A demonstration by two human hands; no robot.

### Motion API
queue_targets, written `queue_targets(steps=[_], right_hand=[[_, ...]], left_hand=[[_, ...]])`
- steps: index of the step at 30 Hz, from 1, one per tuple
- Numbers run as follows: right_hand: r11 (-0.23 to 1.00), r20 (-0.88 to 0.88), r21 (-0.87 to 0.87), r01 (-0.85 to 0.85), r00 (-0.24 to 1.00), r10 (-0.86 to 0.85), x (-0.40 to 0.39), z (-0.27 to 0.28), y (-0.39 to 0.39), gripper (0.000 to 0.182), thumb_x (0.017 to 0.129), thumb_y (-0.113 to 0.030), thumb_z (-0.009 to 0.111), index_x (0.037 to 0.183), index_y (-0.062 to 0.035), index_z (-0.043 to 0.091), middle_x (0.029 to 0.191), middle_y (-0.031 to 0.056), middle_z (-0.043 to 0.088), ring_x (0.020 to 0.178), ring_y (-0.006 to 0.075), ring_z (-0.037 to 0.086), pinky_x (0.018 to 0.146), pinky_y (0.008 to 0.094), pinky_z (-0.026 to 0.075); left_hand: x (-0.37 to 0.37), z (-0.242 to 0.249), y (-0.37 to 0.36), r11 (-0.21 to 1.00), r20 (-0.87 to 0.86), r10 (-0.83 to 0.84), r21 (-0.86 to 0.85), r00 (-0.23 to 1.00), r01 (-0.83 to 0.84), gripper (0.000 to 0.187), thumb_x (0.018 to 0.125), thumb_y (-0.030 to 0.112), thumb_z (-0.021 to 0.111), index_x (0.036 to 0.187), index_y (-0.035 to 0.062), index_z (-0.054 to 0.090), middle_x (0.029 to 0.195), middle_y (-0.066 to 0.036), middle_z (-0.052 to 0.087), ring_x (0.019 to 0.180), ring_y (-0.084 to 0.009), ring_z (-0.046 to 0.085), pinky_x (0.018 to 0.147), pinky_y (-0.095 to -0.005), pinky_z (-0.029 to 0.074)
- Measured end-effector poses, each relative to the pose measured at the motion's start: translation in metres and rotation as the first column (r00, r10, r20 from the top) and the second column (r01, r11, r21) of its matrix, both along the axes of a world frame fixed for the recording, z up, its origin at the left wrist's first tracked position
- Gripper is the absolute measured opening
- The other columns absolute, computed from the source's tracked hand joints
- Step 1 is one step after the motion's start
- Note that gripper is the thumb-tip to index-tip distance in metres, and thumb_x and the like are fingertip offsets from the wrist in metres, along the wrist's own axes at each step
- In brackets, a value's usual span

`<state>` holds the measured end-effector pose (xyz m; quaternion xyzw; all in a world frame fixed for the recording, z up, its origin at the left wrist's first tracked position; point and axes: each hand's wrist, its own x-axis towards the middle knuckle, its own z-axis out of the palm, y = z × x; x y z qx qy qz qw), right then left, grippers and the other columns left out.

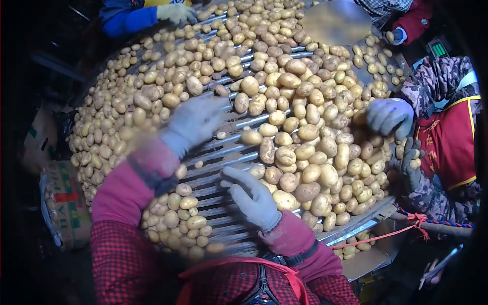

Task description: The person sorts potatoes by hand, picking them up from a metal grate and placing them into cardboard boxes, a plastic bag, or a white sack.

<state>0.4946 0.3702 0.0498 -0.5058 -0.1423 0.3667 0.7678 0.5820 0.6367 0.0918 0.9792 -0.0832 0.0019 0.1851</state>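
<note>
Your left hand, in a grey glove, is stretched out over the roller conveyor, blurred, with its fingers spread apart and nothing gripped in it; it hovers just beside the dense spread of potatoes at the upper left of the rollers. Your right hand, also grey-gloved, lies lower on the bare metal rollers with its fingers open and loose, holding nothing, its fingertips just beside a potato at the near edge of the heap. Both your arms wear maroon sleeves over a red checked garment.

The potatoes cover most of the conveyor, thick to the right and at the top, with a cleared strip of rollers between your 2 hands. A smaller cluster lies below your left forearm.

To your right, a co-worker in a patterned jacket and red apron has 1 gloved hand on the potatoes at the conveyor's edge and another lower down, holding small potatoes. At the top left, another person's gloved hand with a blue sleeve reaches over the pile. A cardboard box stands at the lower left.
</note>
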Motion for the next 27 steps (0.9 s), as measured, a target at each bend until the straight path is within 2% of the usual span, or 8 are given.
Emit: queue_targets(steps=[4, 6, 10, 13, 17, 18, 21, 27], right_hand=[[0.999, -0.011, -0.042, -0.022, 1.0, 0.022, 0.0, -0.003, -0.001, 0.047, 0.106, -0.003, 0.051, 0.153, 0.0027, 0.047, 0.144, 0.0122, 0.058, 0.129, 0.0201, 0.06, 0.107, 0.0324, 0.048], [0.998, -0.014, -0.057, -0.036, 0.999, 0.036, 0.002, 0.0, -0.002, 0.048, 0.106, -0.003, 0.052, 0.153, 0.0025, 0.047, 0.143, 0.0118, 0.059, 0.128, 0.0192, 0.06, 0.107, 0.0319, 0.049], [0.994, -0.007, -0.09, -0.066, 0.998, 0.066, 0.002, -0.006, -0.002, 0.048, 0.106, -0.004, 0.054, 0.152, 0.0021, 0.048, 0.14, 0.0104, 0.061, 0.127, 0.0168, 0.061, 0.106, 0.0305, 0.049], [0.996, 0.031, -0.076, -0.056, 0.998, 0.058, 0.0, -0.009, -0.002, 0.047, 0.106, -0.005, 0.055, 0.152, 0.0017, 0.049, 0.139, 0.0107, 0.062, 0.126, 0.0169, 0.061, 0.105, 0.0307, 0.049], [0.992, 0.039, -0.097, -0.076, 0.996, 0.08, 0.006, 0.0, -0.005, 0.047, 0.106, -0.008, 0.056, 0.152, 0.001, 0.048, 0.139, 0.0109, 0.062, 0.125, 0.0172, 0.061, 0.106, 0.0311, 0.049], [0.992, 0.06, -0.092, -0.082, 0.994, 0.088, 0.006, 0.002, -0.004, 0.048, 0.106, -0.009, 0.056, 0.152, 0.0008, 0.048, 0.138, 0.011, 0.062, 0.124, 0.0173, 0.062, 0.106, 0.0313, 0.049], [0.995, -0.016, -0.066, -0.081, 0.997, 0.08, 0.005, 0.001, -0.004, 0.048, 0.106, -0.01, 0.057, 0.152, 0.0006, 0.048, 0.138, 0.0116, 0.063, 0.124, 0.0179, 0.062, 0.106, 0.0315, 0.049], [0.989, -0.13, 0.128, -0.072, 0.988, 0.088, 0.006, -0.005, -0.003, 0.05, 0.109, -0.018, 0.053, 0.154, 0.0025, 0.045, 0.145, 0.0152, 0.058, 0.125, 0.0215, 0.062, 0.103, 0.0336, 0.05]], left_hand=[[0.072, -0.008, 0.033, 0.962, 0.163, 0.037, 0.262, 0.986, -0.079, 0.042, 0.093, 0.013, 0.066, 0.135, 0.0173, 0.064, 0.118, -0.012, 0.068, 0.113, -0.0328, 0.065, 0.09, -0.0454, 0.054], [0.102, -0.027, 0.043, 0.833, -0.127, 0.005, 0.549, 0.992, 0.066, 0.047, 0.093, 0.013, 0.063, 0.14, 0.0224, 0.061, 0.124, -0.011, 0.067, 0.116, -0.0327, 0.065, 0.09, -0.0459, 0.055], [0.129, -0.05, 0.037, 0.737, -0.102, 0.094, 0.676, 0.99, -0.001, 0.045, 0.096, 0.014, 0.056, 0.14, 0.0263, 0.062, 0.127, -0.012, 0.068, 0.116, -0.033, 0.066, 0.092, -0.045, 0.055], [0.134, -0.043, 0.044, 0.814, -0.12, 0.072, 0.58, 0.99, 0.011, 0.039, 0.095, 0.017, 0.06, 0.133, 0.0234, 0.067, 0.119, -0.014, 0.07, 0.112, -0.0332, 0.068, 0.091, -0.045, 0.055], [0.109, -0.032, 0.042, 0.971, -0.047, 0.174, 0.172, 0.984, -0.164, 0.031, 0.098, 0.022, 0.063, 0.129, 0.0201, 0.07, 0.12, -0.016, 0.072, 0.112, -0.0333, 0.069, 0.096, -0.046, 0.054], [0.101, -0.028, 0.038, 0.98, -0.186, 0.167, 0.137, 0.968, -0.143, 0.031, 0.101, 0.022, 0.061, 0.131, 0.0196, 0.068, 0.13, -0.015, 0.069, 0.119, -0.0347, 0.066, 0.103, -0.0446, 0.052], [0.073, -0.046, 0.029, 0.997, -0.081, 0.003, 0.073, 0.997, 0.003, 0.031, 0.101, 0.021, 0.061, 0.132, 0.0182, 0.066, 0.139, -0.015, 0.064, 0.126, -0.0369, 0.061, 0.108, -0.0446, 0.049], [0.078, -0.05, 0.023, 0.993, -0.095, 0.114, 0.019, 0.989, -0.112, 0.031, 0.096, 0.026, 0.068, 0.126, 0.0183, 0.068, 0.125, -0.017, 0.068, 0.115, -0.0375, 0.066, 0.096, -0.0463, 0.052]])
